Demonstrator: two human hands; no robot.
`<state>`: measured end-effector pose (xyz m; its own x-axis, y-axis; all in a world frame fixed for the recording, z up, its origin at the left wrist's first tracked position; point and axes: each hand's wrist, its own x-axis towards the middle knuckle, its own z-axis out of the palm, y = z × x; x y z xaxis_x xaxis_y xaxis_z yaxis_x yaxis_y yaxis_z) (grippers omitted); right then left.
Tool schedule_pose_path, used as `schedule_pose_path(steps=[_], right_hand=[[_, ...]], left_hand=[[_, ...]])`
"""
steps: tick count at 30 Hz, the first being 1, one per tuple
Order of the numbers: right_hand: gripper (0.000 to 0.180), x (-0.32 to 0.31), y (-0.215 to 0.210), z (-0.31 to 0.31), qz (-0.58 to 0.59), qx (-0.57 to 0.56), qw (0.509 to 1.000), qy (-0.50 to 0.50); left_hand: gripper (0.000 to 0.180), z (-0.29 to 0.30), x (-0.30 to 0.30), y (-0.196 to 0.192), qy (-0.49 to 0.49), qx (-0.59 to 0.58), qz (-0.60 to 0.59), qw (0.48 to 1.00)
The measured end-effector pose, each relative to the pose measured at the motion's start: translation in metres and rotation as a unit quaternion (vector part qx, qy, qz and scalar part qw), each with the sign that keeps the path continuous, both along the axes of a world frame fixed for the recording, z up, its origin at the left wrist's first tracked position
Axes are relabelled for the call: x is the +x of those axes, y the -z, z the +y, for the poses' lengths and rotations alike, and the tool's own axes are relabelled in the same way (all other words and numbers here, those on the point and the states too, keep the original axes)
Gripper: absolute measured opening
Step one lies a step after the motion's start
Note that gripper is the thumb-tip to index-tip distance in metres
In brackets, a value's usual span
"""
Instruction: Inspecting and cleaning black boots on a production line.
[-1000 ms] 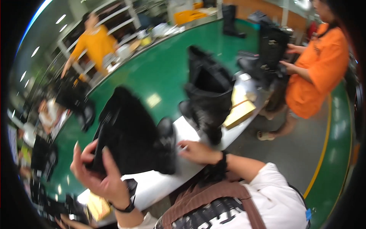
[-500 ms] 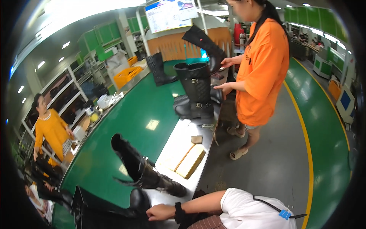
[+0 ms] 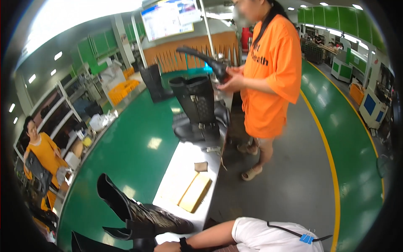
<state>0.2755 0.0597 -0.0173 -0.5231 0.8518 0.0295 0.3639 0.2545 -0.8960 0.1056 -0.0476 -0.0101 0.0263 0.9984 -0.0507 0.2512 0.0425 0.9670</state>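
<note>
My right arm comes in from the lower edge, white sleeve (image 3: pixel 268 235) pushed up at the shoulder, bare forearm stretched out almost level toward my left. A dark wristband (image 3: pixel 183 243) circles the wrist, and the right hand (image 3: pixel 166 247) sits at the very bottom of the view, cut by the rim. I cannot tell whether its fingers are clenched or loose; only the back of the hand shows. My left hand is out of sight.

Just above the hand lies a tall black boot (image 3: pixel 138 214) on its side, its shaft pointing up and away to my left, its toe toward the white counter (image 3: pixel 184 164). The hand is just beside the boot's sole end; whether it touches I cannot tell. A second dark boot shaft (image 3: pixel 86 243) pokes in at the bottom edge, left of the hand.

Farther out from the hand, on the counter, lies a tan flat block (image 3: pixel 194 192), and beyond it a small brown square (image 3: pixel 201 166). Well past those stands an upright pair of boots (image 3: pixel 197 109). The green belt (image 3: pixel 134 143) runs alongside, left of the counter.

A co-worker in an orange shirt (image 3: pixel 270 75) stands across the counter, well away from my hand, both hands holding a black boot (image 3: pixel 205 61) at chest height. Another person in orange (image 3: pixel 40 151) stands far off to my left by the shelves.
</note>
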Motion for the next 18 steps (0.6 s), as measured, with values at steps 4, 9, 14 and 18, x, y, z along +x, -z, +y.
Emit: schedule_pose_path(steps=[4, 9, 14, 18], right_hand=[[0.026, 0.007, -0.036, -0.009, -0.049, 0.03, 0.996, -0.065], [0.023, 0.018, -0.028, -0.011, -0.035, -0.029, 0.996, -0.081], [0.024, 0.012, -0.021, -0.017, -0.019, -0.024, 0.995, -0.09], [0.025, 0.01, -0.011, -0.01, -0.027, -0.032, 0.996, -0.083]], left_hand=[[0.052, -0.044, -0.05, -0.005, -0.047, -0.03, 0.049, 0.997], [0.051, -0.007, -0.045, -0.015, -0.094, 0.052, 0.046, 0.993], [0.051, 0.009, -0.043, -0.01, -0.101, 0.091, 0.027, 0.99], [0.05, 0.017, -0.03, -0.004, -0.097, 0.099, 0.003, 0.99]])
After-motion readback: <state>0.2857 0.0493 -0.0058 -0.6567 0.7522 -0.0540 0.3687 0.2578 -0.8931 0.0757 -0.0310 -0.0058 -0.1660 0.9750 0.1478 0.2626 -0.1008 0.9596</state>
